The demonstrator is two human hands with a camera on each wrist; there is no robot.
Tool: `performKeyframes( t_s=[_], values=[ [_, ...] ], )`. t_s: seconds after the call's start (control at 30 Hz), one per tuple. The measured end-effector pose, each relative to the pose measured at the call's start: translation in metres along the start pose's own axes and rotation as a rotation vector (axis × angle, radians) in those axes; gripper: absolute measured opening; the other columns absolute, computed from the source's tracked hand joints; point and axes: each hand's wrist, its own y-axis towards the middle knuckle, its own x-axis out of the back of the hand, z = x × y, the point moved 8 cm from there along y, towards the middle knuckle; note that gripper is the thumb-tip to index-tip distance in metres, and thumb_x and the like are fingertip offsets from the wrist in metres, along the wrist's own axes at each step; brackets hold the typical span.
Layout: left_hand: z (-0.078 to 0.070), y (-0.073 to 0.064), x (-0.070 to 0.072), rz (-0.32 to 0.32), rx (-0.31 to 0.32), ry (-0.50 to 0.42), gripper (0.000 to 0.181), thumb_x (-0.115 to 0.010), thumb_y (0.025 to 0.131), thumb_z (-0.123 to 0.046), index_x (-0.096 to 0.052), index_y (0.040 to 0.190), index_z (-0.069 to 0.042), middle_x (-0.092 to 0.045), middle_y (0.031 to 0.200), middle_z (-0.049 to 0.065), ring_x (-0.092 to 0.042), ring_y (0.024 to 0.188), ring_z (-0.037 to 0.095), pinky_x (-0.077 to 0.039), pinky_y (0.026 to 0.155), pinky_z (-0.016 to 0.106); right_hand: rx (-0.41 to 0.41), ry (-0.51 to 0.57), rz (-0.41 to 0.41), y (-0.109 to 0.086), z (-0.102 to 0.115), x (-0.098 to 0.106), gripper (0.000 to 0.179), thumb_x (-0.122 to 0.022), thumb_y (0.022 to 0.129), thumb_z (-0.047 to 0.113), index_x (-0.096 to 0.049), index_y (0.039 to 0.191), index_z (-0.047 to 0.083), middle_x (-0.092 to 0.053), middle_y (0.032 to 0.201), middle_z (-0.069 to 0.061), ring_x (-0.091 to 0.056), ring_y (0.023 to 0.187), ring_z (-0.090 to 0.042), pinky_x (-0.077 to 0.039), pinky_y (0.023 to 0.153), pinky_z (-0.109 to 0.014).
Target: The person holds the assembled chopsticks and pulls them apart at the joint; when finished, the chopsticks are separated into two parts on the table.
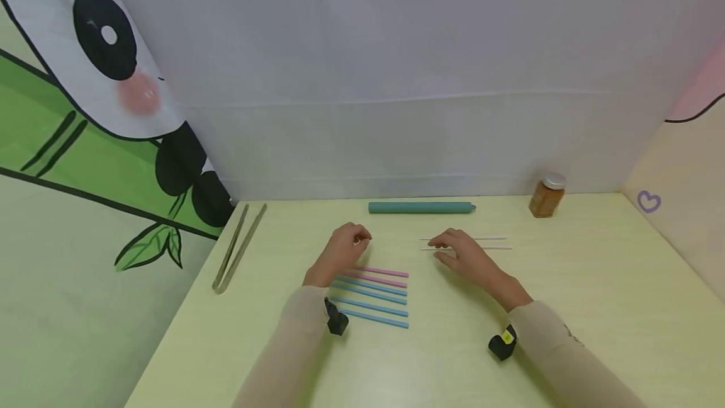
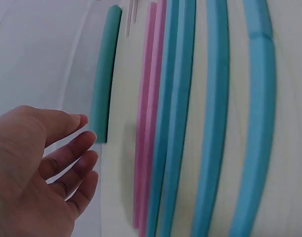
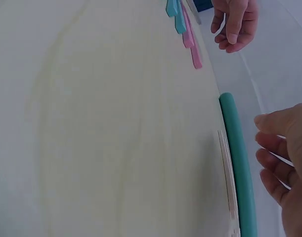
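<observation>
My left hand [image 1: 340, 252] hovers over the far left ends of a row of coloured sticks, its fingers bent loosely and nothing in them. Two pink sticks [image 1: 381, 271] lie nearest that hand, followed by several blue sticks [image 1: 374, 318] closer to the front; the sleeve and hand hide some of their left ends. To the right, my right hand [image 1: 466, 260] is held above two thin pale sticks [image 1: 497, 248], partly covering them. A gap shows between its thumb and fingers in the right wrist view, where it holds nothing.
A green rod [image 1: 421, 207] lies along the table's back edge. Metal tongs [image 1: 243, 249] rest at the left side. Toward the back right stands a small jar [image 1: 546, 199] with brown contents and a silvery lid. A white printed cloth [image 1: 396, 143] hangs behind the table.
</observation>
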Motion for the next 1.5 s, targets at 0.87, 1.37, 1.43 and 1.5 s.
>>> performKeyframes(
  t_s=[0.87,1.37,1.43,1.5],
  values=[
    [0.040,-0.024,-0.009,0.160,-0.009,-0.015,0.006,-0.068,0.089,-0.016,-0.068,0.085,-0.011,-0.057,0.085,0.000,-0.051,0.078,0.012,-0.046,0.074,0.028,-0.042,0.063,0.205,0.014,0.027,-0.070,0.004,-0.066,0.091,0.016,-0.069,0.093,0.015,-0.060,0.093,0.005,-0.055,0.091,-0.012,-0.048,0.084,-0.034],
    [-0.005,-0.022,0.004,0.176,-0.123,0.038,0.009,-0.063,0.092,-0.009,-0.068,0.099,-0.009,-0.062,0.088,0.000,-0.054,0.079,0.011,-0.048,0.073,0.026,-0.069,0.086,0.103,0.022,0.042,-0.047,0.011,-0.065,0.091,0.014,-0.066,0.103,0.013,-0.065,0.093,0.005,-0.056,0.082,-0.008,-0.051,0.078,-0.027],
    [-0.015,-0.020,0.003,0.177,-0.154,0.052,0.009,-0.063,0.092,-0.009,-0.069,0.098,-0.008,-0.061,0.087,0.001,-0.054,0.078,0.011,-0.048,0.072,0.024,-0.031,0.099,0.095,0.025,0.048,-0.045,0.012,-0.066,0.091,0.014,-0.068,0.102,0.011,-0.066,0.094,0.003,-0.056,0.082,-0.009,-0.051,0.077,-0.027],
    [-0.023,-0.019,0.001,0.174,-0.173,0.058,0.006,-0.064,0.092,-0.010,-0.069,0.096,-0.008,-0.060,0.086,0.001,-0.054,0.077,0.010,-0.047,0.071,0.023,-0.013,0.112,0.093,0.028,0.051,-0.044,0.011,-0.066,0.091,0.014,-0.069,0.101,0.011,-0.066,0.094,0.002,-0.056,0.081,-0.010,-0.052,0.077,-0.027]
  ],
)
